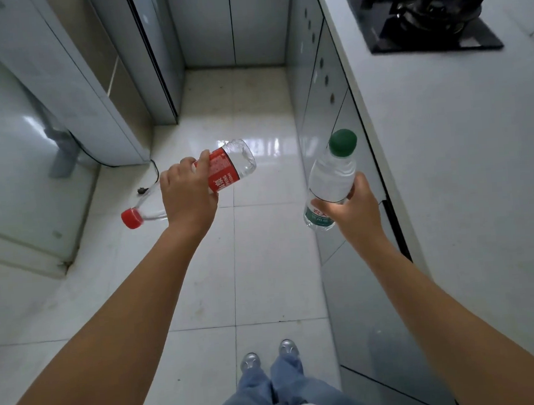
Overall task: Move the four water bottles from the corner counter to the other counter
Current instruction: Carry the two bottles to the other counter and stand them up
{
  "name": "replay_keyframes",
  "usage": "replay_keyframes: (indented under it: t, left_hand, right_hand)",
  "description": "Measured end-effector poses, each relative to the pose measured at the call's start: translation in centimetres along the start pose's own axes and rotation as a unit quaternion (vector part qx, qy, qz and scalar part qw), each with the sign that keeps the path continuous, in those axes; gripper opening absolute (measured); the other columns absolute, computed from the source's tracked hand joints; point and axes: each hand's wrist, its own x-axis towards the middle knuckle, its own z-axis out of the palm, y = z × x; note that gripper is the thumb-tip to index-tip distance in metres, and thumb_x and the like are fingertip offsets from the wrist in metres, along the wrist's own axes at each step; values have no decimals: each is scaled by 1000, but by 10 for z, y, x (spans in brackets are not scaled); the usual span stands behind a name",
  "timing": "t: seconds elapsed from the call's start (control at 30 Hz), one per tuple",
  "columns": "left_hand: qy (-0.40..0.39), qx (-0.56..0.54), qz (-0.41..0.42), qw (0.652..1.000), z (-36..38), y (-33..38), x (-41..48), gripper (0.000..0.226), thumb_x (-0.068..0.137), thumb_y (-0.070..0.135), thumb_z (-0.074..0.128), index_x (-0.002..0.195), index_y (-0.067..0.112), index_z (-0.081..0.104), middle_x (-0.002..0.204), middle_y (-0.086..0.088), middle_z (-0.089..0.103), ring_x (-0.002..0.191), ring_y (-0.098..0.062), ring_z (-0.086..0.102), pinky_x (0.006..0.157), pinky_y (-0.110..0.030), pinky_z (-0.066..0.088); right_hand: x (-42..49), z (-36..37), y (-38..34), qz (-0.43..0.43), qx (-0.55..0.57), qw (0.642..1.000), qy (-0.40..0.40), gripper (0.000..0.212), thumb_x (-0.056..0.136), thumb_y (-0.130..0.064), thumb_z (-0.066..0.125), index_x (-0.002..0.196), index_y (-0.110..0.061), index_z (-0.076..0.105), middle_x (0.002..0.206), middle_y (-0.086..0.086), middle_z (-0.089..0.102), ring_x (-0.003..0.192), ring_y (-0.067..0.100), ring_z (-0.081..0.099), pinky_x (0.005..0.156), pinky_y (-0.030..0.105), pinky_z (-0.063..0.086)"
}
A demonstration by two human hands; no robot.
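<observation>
Two water bottles are travelling in the person's hands above the tiled floor, beside the white tabletop with the black stove. The left hand is wrapping its fingers around the red-capped bottle, which is lying nearly sideways, cap toward the person; held so slackly angled, it could be slipping out and hitting the floor. The right hand is gripping the green-capped bottle low on its body, roughly upright. Both bottles are looking clear and full, labels intact. Probably the carrying step is underway.
</observation>
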Motion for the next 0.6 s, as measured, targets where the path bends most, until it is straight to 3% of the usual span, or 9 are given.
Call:
replay_keyframes:
  t: [0.23, 0.33, 0.6]
  left_hand:
    - [11, 12, -6, 1000, 9, 17, 34, 64, 83, 22, 65, 139, 15, 35, 129, -18, 51, 117, -36, 46, 104, -46, 30]
    - [2, 22, -7, 1000, 17, 14, 50, 64, 83, 21, 66, 139, 15, 35, 129, -18, 51, 117, -36, 46, 105, -46, 30]
    - [-5, 3, -9, 1000, 41, -9, 138, 65, 83, 24, 65, 139, 14, 34, 130, -18, 50, 118, -35, 45, 103, -45, 30]
  right_hand:
    - [43, -1, 11, 9, 16, 1000, -5, 53, 67, -15, 79, 109, -7, 48, 94, 3, 59, 83, 19, 55, 57, 7, 42]
    - [64, 7, 12, 9, 16, 1000, -6, 53, 66, -14, 80, 108, -7, 48, 93, 3, 58, 82, 19, 54, 55, 1, 40]
    - [141, 50, 3, 23, 23, 999, -17, 51, 67, -14, 79, 108, -8, 48, 84, -8, 54, 74, 1, 52, 56, 2, 42]
